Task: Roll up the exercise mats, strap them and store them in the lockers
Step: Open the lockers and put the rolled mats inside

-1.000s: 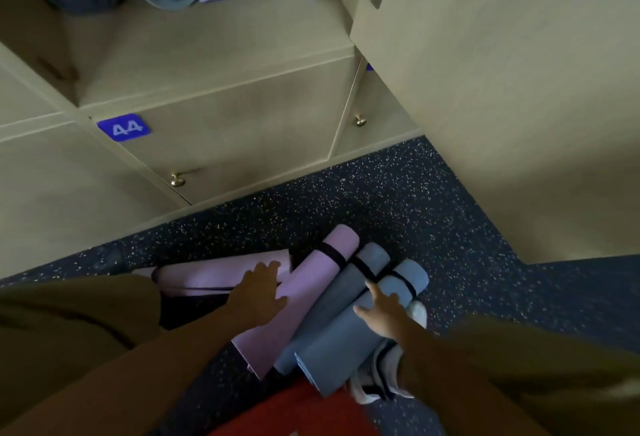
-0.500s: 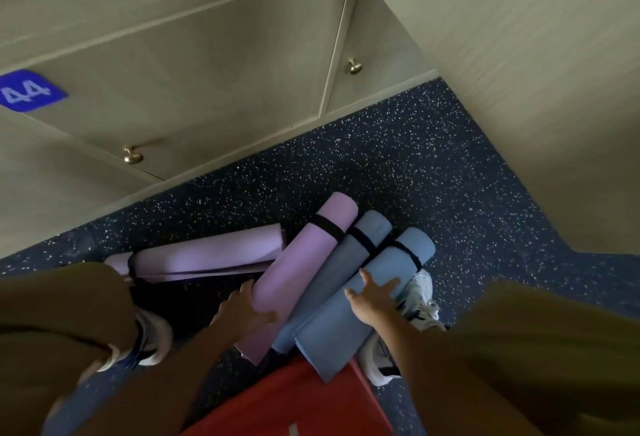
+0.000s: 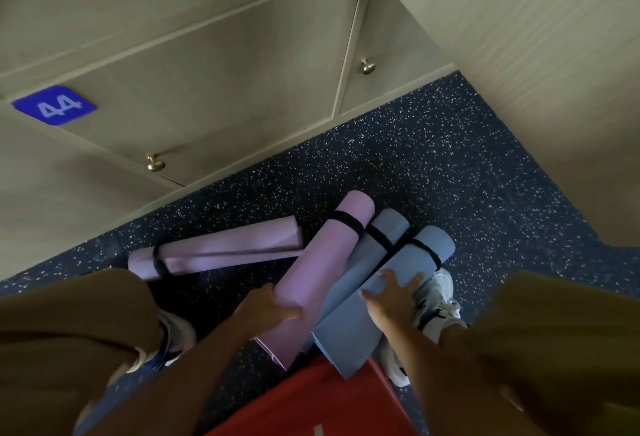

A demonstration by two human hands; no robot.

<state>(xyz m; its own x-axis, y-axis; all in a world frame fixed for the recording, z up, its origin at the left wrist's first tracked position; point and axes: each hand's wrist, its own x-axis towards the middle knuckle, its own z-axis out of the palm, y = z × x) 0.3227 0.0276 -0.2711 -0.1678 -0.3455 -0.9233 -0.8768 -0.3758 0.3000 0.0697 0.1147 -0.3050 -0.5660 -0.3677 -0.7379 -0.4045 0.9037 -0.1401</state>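
Several rolled mats with black straps lie on the dark speckled floor below me. My left hand (image 3: 268, 309) grips the left side of a pink mat (image 3: 322, 269), thumb across its top. My right hand (image 3: 393, 292) rests with spread fingers on the outer blue mat (image 3: 391, 293). A grey-blue mat (image 3: 365, 262) lies between those two. Another pale pink mat (image 3: 221, 252) lies crosswise to the left. The beige lockers (image 3: 194, 65) stand just behind, doors closed.
Locker 44's blue number plate (image 3: 55, 105) and brass knobs (image 3: 154, 162) face me. An open locker door (image 3: 536, 72) juts out on the right. A red mat (image 3: 311, 401) lies at my feet; my white shoes (image 3: 436, 300) flank the rolls.
My view has tipped down, so the open locker with stored mats has left the frame. My left hand moved from the crosswise mat to grip the pink roll. My right hand stays on the blue roll.
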